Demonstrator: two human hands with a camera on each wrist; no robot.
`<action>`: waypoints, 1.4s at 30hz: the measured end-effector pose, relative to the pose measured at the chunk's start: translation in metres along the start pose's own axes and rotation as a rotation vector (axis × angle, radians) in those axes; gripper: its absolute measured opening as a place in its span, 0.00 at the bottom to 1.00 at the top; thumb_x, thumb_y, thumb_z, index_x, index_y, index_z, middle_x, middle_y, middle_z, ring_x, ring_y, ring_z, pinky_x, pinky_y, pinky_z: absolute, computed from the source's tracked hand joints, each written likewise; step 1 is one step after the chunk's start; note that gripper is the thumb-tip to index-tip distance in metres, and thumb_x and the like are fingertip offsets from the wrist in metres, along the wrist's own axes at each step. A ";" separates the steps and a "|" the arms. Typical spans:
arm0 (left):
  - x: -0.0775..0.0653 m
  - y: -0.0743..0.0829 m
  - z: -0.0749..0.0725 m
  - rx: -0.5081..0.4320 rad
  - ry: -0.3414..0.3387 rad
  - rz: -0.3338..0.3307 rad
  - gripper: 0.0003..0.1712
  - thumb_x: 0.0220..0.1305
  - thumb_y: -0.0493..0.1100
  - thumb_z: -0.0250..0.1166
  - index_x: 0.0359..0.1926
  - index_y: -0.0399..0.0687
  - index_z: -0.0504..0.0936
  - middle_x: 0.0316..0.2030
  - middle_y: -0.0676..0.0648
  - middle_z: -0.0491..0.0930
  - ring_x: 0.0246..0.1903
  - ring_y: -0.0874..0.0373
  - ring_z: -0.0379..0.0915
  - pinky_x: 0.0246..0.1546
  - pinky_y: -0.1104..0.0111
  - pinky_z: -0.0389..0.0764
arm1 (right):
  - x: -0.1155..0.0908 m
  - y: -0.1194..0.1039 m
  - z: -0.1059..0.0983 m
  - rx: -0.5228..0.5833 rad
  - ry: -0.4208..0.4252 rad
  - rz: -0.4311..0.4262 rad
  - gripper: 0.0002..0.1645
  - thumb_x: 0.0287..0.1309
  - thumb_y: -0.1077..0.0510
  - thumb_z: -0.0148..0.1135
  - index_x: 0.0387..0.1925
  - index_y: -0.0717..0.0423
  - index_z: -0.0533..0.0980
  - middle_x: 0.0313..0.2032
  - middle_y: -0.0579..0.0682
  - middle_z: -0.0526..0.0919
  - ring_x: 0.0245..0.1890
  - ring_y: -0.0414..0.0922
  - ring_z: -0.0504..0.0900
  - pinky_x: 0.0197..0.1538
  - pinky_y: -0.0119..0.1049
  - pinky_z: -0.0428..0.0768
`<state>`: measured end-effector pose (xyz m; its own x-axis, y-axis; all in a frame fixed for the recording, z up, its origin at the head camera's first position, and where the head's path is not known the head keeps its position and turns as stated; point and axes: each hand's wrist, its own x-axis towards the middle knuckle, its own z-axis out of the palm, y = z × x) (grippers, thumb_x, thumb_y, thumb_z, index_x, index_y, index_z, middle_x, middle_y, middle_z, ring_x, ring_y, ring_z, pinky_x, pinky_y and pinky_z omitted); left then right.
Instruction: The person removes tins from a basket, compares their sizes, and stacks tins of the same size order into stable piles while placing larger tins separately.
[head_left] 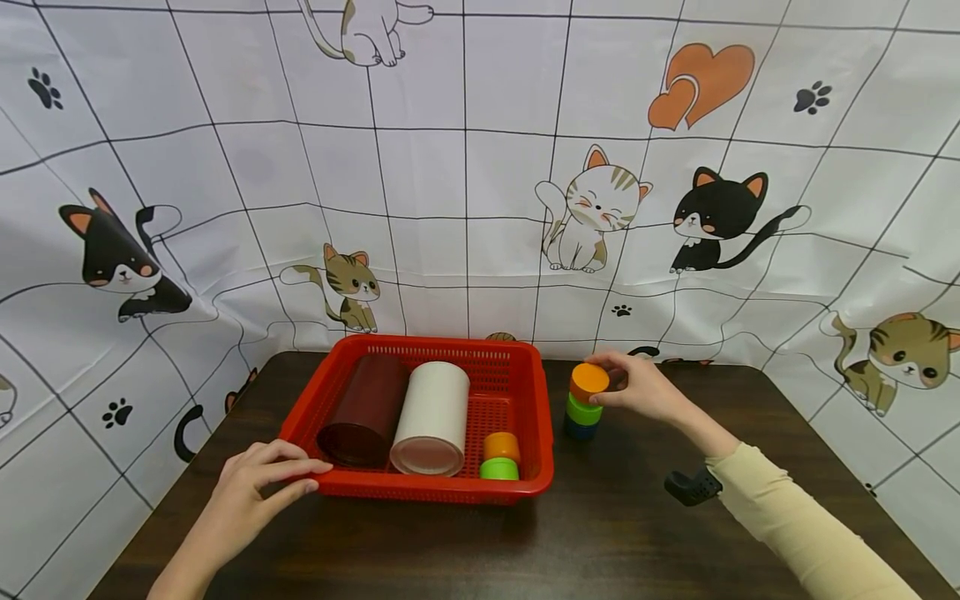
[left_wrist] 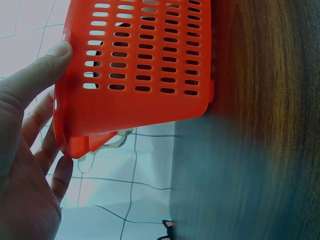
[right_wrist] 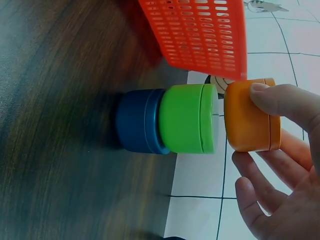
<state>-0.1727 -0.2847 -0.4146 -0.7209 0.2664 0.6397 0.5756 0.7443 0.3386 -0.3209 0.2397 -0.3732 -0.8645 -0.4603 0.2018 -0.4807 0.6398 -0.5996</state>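
Observation:
My right hand (head_left: pixel 637 385) pinches a small orange lidded jar (right_wrist: pixel 247 115) between thumb and fingers. The jar is held over a green jar (right_wrist: pixel 187 118), with a narrow gap between them in the right wrist view. That green jar stands on a dark blue jar (right_wrist: pixel 140 121) on the table, right of the red basket (head_left: pixel 420 483). At the basket's front left corner, my left hand (head_left: pixel 255 487) grips the rim, thumb on the outer side and fingers over the edge. Inside lie a dark brown cylinder (head_left: pixel 369 404), a white cylinder (head_left: pixel 435 408), another orange jar (head_left: pixel 501 447) and another green jar (head_left: pixel 499 469).
A dark wooden table (head_left: pixel 600 533) carries everything. Behind and at both sides hangs a white sheet (head_left: pixel 465 175) with a grid and cartoon cats, close to the table's back edge. A black strap piece (head_left: pixel 692 487) sits at the right wrist.

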 end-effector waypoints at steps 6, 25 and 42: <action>-0.001 -0.001 0.001 0.007 0.007 0.014 0.28 0.38 0.34 0.79 0.40 0.69 0.89 0.35 0.65 0.79 0.36 0.73 0.64 0.41 0.75 0.58 | -0.002 0.000 0.002 0.021 -0.016 0.008 0.36 0.55 0.55 0.73 0.63 0.61 0.71 0.51 0.58 0.82 0.46 0.51 0.84 0.49 0.42 0.84; -0.001 -0.002 0.002 -0.008 0.009 0.009 0.27 0.39 0.34 0.79 0.40 0.68 0.89 0.35 0.66 0.79 0.37 0.72 0.64 0.43 0.73 0.57 | -0.003 0.001 0.002 0.040 -0.040 0.001 0.35 0.56 0.55 0.72 0.63 0.60 0.71 0.52 0.60 0.82 0.46 0.55 0.85 0.46 0.38 0.84; -0.001 -0.002 0.002 -0.009 0.005 0.011 0.26 0.40 0.34 0.79 0.41 0.68 0.89 0.36 0.65 0.79 0.37 0.72 0.64 0.42 0.73 0.58 | 0.003 -0.012 -0.006 -0.068 0.020 -0.022 0.34 0.57 0.52 0.71 0.65 0.53 0.72 0.63 0.56 0.77 0.62 0.57 0.75 0.60 0.55 0.76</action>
<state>-0.1741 -0.2852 -0.4170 -0.7127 0.2711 0.6470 0.5869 0.7357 0.3382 -0.3184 0.2344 -0.3612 -0.8559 -0.4629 0.2307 -0.5082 0.6700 -0.5411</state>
